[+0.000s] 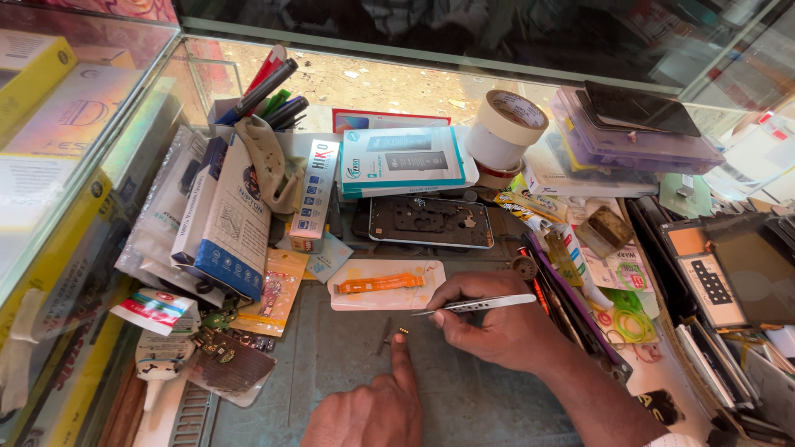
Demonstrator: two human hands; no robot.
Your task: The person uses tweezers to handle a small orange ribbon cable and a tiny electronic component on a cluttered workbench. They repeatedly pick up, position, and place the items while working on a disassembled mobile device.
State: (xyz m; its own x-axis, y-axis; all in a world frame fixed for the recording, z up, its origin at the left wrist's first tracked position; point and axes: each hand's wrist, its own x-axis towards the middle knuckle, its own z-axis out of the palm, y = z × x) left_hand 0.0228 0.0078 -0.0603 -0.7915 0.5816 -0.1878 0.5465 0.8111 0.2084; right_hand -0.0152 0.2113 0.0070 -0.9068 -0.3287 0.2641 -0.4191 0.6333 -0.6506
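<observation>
My right hand [489, 319] grips metal tweezers [476, 306] whose tips point left toward a tiny gold-coloured part [403, 330] on the grey mat [348, 364]. My left hand [373, 406] is low in the view, its index finger stretched out with the tip pressing on the mat just below that part. A thin dark strip [385, 335] lies beside the part. Just above lies an orange flex cable [379, 284] on a pale sheet [348, 298].
An opened phone frame [431, 222] lies behind the sheet. Boxes and packets [232, 215] pile up at left, a pen holder [269, 99] and tape rolls [503, 124] at the back, a purple case [629, 141] and phone parts [712, 273] at right. Glass cabinet walls stand left and behind.
</observation>
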